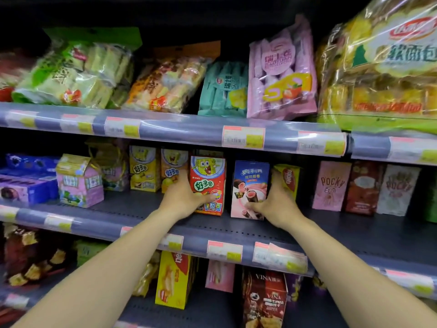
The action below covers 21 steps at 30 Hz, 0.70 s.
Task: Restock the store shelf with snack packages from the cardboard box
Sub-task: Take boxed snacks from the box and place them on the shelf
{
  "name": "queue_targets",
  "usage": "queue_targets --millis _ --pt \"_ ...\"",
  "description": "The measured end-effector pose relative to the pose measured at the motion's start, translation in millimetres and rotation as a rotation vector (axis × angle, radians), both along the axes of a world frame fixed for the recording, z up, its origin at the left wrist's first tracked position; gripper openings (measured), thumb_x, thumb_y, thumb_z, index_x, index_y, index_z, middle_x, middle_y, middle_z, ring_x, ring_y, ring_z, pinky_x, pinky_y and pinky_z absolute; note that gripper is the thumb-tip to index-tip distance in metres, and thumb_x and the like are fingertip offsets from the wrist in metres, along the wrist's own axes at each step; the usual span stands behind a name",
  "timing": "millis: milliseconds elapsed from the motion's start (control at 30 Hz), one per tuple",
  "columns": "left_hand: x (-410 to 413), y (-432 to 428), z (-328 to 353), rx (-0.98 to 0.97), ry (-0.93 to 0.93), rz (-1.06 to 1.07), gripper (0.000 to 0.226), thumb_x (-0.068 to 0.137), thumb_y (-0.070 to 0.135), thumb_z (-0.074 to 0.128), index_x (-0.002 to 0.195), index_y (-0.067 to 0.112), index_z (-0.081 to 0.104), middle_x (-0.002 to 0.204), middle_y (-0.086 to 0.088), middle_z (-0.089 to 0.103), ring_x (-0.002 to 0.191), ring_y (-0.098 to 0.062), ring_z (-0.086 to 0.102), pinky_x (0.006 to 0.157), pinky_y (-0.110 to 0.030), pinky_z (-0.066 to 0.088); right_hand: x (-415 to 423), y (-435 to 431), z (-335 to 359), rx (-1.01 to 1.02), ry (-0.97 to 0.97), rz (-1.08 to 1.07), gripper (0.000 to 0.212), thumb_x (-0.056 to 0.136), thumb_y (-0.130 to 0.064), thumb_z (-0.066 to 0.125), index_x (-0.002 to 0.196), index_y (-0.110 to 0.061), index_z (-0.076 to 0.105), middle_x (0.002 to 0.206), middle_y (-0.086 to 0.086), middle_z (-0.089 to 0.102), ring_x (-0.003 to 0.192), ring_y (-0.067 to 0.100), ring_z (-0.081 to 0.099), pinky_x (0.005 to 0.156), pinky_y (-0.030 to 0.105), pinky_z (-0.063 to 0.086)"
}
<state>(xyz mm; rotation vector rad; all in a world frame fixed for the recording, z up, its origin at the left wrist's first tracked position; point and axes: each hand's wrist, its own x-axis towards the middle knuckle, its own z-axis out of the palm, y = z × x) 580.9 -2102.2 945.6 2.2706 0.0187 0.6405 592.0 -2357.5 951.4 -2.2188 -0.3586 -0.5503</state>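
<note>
2 hands (pixel 184 197) on shelf boxes (pixel 250 189)

Store shelving (pixel 343 235) of dark grey perforated metal, three tiers, one above the hands, one at hand level, one below. Clear plastic price rails (pixel 179 132) along each front edge, holding pink-and-yellow labels (pixel 243 137). Dark, unlit recess (pixel 189 10) overhead, up beyond the hands.
</note>
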Motion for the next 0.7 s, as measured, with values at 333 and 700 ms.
queue_targets --millis 333,700 --pt "52.5 -2.7 -3.5 0.115 -0.023 0.099 0.087 0.062 0.068 0.077 0.127 0.022 0.045 0.127 -0.005 0.065 0.111 -0.029 0.065 0.087 -0.041 0.056 44.0 25.3 -5.3 -0.027 0.006 -0.105 0.090 0.071 -0.031 0.089 0.141 -0.020 0.034 0.130 0.005 0.064 0.116 0.029 0.063 0.084 0.023 0.045" --pt "58.9 -6.2 -4.2 0.069 -0.050 0.085 0.088 0.065 0.064 0.079 0.132 0.020 0.042 0.130 -0.005 0.063 0.115 -0.029 0.062 0.089 -0.038 0.054 42.7 22.8 -4.6 -0.014 0.013 -0.110 0.086 0.072 -0.030 0.088 0.139 -0.023 0.035 0.127 0.003 0.066 0.113 0.025 0.065 0.081 0.023 0.046"
